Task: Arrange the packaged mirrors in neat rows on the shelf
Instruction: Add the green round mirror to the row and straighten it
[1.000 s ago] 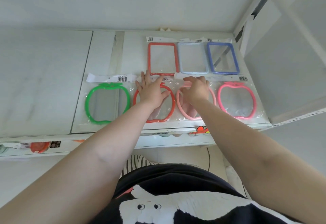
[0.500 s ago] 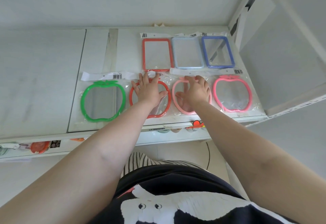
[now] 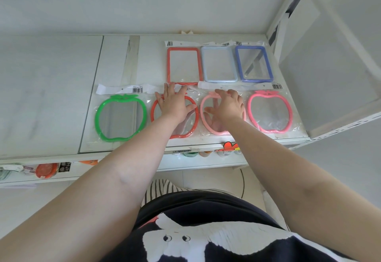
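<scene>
- Whereas half a second ago the right hand [image 3: 227,107] was laid flatter over the pale pink apple mirror [image 3: 222,115], it is now seen with its fingertips curled up at the top of that frame, by the stalk; the left hand [image 3: 175,105] is left much as it was, spread palm-down on the red apple mirror [image 3: 175,117], which lies just left of the pale pink one
- Neither packet is gripped; both hands are open, the left pressed flat, the right lightly hooked over the frame's top edge, nothing being lifted; the move is judged a small nudge to square the two middle packets
- Relative to the pale pink apple mirror, a hot pink apple mirror [image 3: 270,113] is set just to the right and a green apple mirror [image 3: 120,117] lies furthest left, a clear gap being left between it and the red one; behind it a back row of rectangular mirrors is laid on the shelf [image 3: 115,59]: red [image 3: 183,65], pale blue [image 3: 219,64], dark blue [image 3: 254,64]
- Two rows are thus nearly formed; the green packet's spacing is judged the remaining fault
- Barcodes are seen on the white header cards; "ITEM NO." is made out on the green mirror's card [image 3: 125,88], its digits being too small to read; no brand can be read
</scene>
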